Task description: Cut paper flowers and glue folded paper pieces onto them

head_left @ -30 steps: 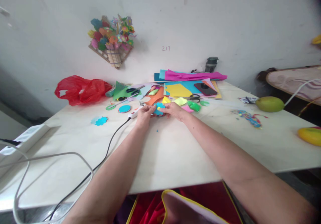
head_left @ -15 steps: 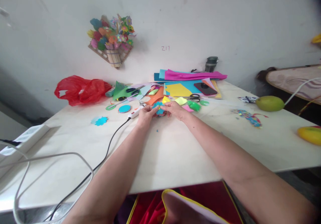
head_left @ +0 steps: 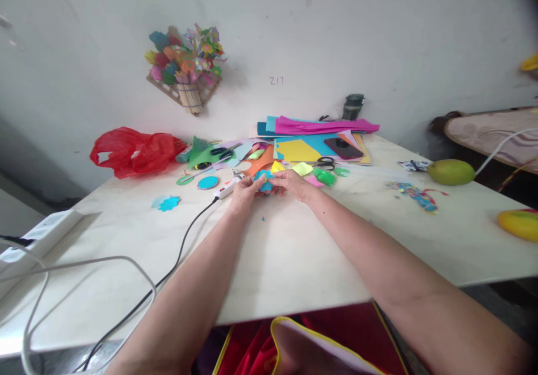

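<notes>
Between my two hands is a blue scalloped flower cutout [head_left: 263, 180] with a small yellow bit at its middle. My left hand [head_left: 246, 191] pinches its left edge, thumb on top. On the other side my right hand [head_left: 292, 183] grips the right edge between thumb and fingers. Something reddish shows below the flower, partly hidden by the fingers. Just left of my left hand lies a white glue gun [head_left: 226, 189] with a black cord. Farther left are a blue disc [head_left: 208, 182] and another blue scalloped cutout [head_left: 169, 203].
Behind the hands lie coloured sheets [head_left: 298, 151], black-handled scissors [head_left: 325, 163], a phone [head_left: 343, 148] and a red plastic bag [head_left: 137, 152]. A power strip [head_left: 40, 232] with loose cables sits at left. Mangoes [head_left: 450, 172] and a beaded strip [head_left: 414, 195] lie at right.
The flower is tilted slightly differently and sits a touch farther left between my fingers. Both hands keep their hold; the rest of the table looks the same.
</notes>
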Demonstrator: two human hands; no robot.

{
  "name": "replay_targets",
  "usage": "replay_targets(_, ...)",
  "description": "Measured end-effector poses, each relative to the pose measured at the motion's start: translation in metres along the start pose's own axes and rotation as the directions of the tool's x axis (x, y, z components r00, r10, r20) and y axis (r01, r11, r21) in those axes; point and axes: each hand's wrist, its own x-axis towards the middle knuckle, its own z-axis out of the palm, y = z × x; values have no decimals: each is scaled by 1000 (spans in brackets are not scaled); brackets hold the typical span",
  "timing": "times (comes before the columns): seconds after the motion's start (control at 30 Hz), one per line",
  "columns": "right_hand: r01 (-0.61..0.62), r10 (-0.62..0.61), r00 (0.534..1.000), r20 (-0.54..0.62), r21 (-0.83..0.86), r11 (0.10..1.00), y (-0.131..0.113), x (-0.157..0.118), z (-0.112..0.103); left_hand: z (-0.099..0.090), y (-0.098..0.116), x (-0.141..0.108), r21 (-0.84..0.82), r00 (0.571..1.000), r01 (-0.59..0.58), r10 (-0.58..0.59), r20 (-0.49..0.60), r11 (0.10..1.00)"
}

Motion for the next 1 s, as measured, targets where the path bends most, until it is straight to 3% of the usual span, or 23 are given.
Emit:
replay_targets(0.17,-11,11,1000,28,15,1000,-1,-1,0,-1,-4,3,13,1000,-15,15,-5,1000)
replay_targets(0.47,45,-44,998,-43,20,999,3,2,-1,2,0,1,34,999,-42,42,-5,999)
replay_targets(1.0,67,-67,998,0,-80,995,2,0,-2,-2,-5,5,48,999,-20,22,-43,999)
